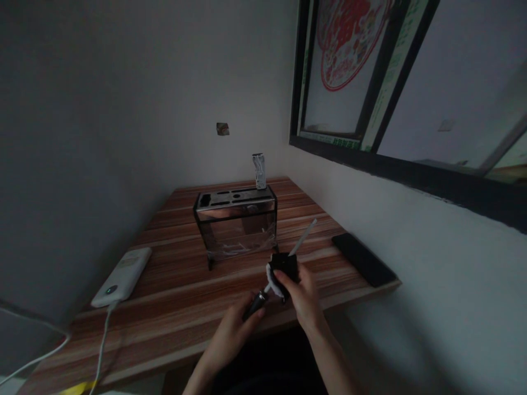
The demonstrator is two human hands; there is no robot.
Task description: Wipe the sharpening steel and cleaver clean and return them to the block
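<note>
While the left hand (235, 325) has its fingers wrapped round the dark handle of a slim tool (257, 303), the right hand (305, 299) pinches a black pad (288, 265) about its middle, thumb on top, white fluffy material (272, 281) showing along one side. And look at that line! The tool's long axis runs diagonally, handle low and left by the person, pale tip away and up to the right, towards the wall below the window (346, 71). Knife or rod? Can't tell; the pad hides its middle. It's all above the near edge of the wood-grain table (173, 293), just in front of the slotted stand (236, 211). Out right, a flat black slab (364, 258); far left, a white power bank (123, 276), cable (102, 340) plugged in.
</note>
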